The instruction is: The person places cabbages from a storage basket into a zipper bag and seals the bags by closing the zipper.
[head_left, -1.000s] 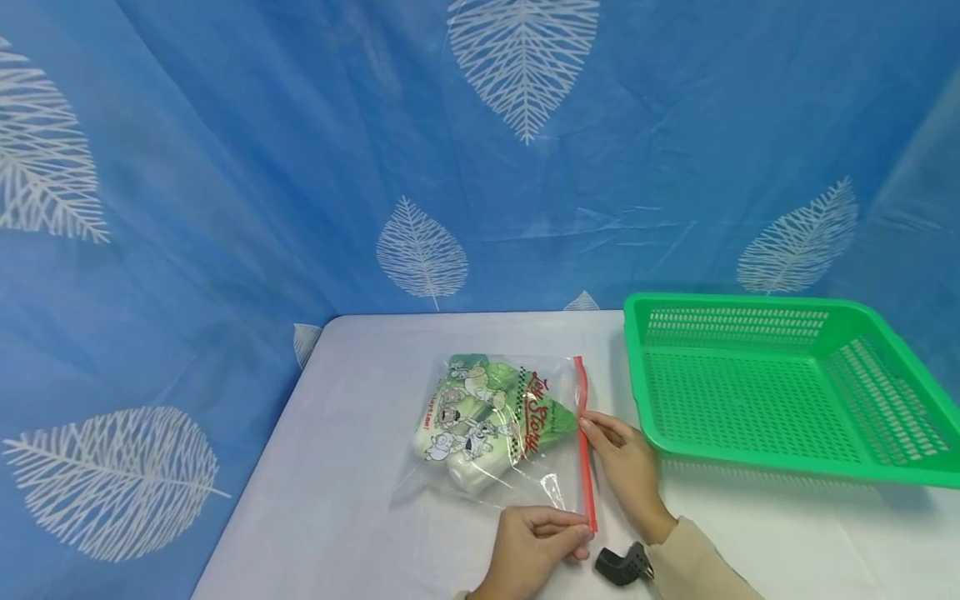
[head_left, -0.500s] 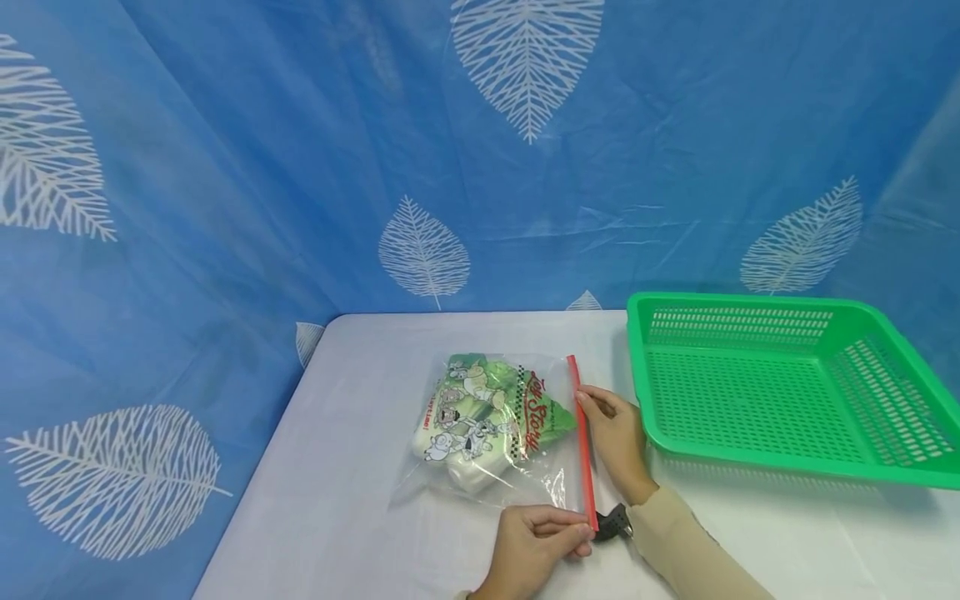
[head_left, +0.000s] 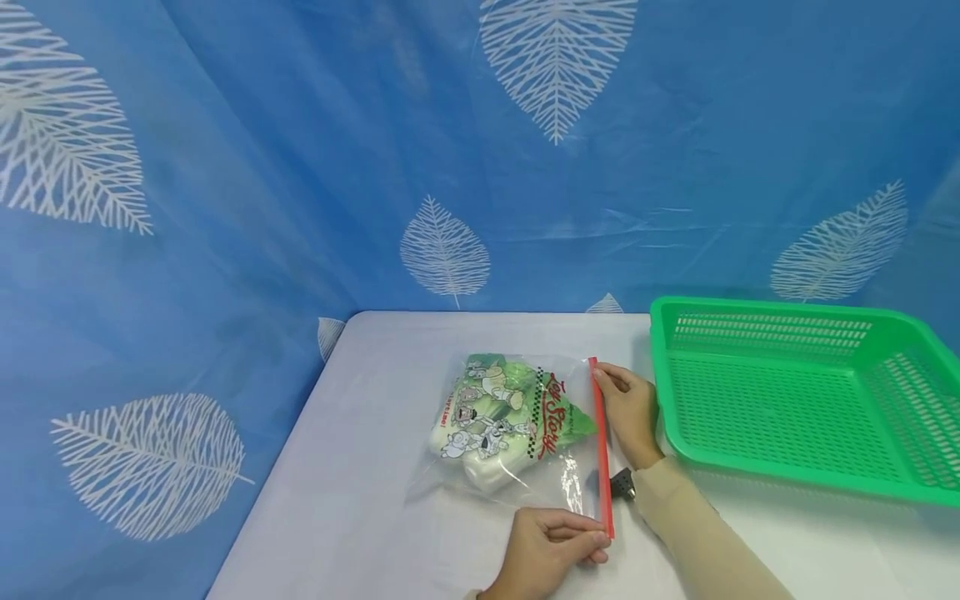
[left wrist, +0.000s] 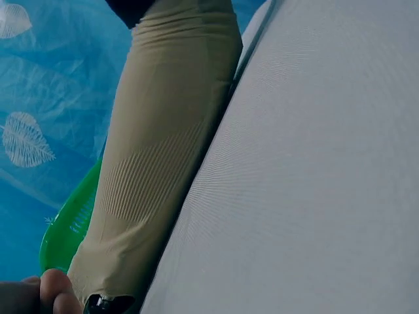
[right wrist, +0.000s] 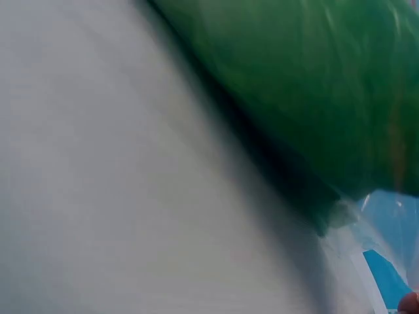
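Note:
A clear zip bag (head_left: 442, 492) with cartoon print and a red zip strip (head_left: 603, 454) lies flat on the table. Inside it shows a pale-stemmed leafy green vegetable (head_left: 577, 427); its exact kind is unclear through the plastic. My left hand (head_left: 534, 552) pinches the strip's near end. At the strip's far end, my right hand (head_left: 632, 408) pinches it between thumb and fingers. The left wrist view catches only fingertips (left wrist: 55, 288) at its lower left corner. In the right wrist view the green vegetable (right wrist: 314, 85) fills the upper right.
A green plastic basket (head_left: 780, 467) with slotted sides stands right of the bag, close to my right hand. A black wrist device (head_left: 621, 483) sits at my right wrist. The white table (head_left: 360, 417) meets a blue leaf-patterned curtain (head_left: 337, 167) behind.
My right hand has slid along the red strip from about its middle to the far end, and the strip looks straighter. My left hand keeps its hold. The head view has shifted slightly.

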Motion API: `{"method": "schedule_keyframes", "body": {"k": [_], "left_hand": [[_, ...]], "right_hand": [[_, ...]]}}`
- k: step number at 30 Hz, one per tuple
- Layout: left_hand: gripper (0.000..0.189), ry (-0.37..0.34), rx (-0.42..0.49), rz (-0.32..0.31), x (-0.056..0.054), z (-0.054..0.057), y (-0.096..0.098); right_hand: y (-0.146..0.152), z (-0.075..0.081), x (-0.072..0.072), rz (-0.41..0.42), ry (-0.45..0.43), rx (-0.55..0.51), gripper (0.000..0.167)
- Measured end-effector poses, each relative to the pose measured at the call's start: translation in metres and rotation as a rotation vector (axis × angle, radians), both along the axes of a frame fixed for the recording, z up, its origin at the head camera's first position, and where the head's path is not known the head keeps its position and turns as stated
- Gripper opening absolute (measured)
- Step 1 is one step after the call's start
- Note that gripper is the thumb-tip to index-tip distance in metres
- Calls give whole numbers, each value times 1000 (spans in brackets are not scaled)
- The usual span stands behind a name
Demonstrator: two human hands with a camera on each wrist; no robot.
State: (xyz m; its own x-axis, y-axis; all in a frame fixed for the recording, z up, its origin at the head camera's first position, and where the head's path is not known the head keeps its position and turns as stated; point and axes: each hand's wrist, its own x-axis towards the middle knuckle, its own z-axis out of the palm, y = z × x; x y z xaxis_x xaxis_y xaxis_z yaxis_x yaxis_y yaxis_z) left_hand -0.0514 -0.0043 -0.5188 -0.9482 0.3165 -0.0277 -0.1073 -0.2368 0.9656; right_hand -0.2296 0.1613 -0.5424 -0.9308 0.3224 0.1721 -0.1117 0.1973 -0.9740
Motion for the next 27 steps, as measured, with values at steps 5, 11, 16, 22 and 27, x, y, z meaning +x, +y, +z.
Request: {"method": "schedule_keyframes", "body": {"k": [5,11,16,22,27], "left_hand": [[20,44,8,-9,-1,1,1],[22,112,0,-80,-9,0,-2],[37,208,12,-263,-22,5,-18],[63,211,-33,-513,-32,27,-39],[59,382,-194,-497,-48,53,-56]], "right_hand": [[4,0,-14,7,16,-33,24],[5,1,-20,-9,51,-49,24],[0,4,3,23,32,25,34],[10,14,78,131,-147,158,45],[19,41,147,278,-213,237,51]]}}
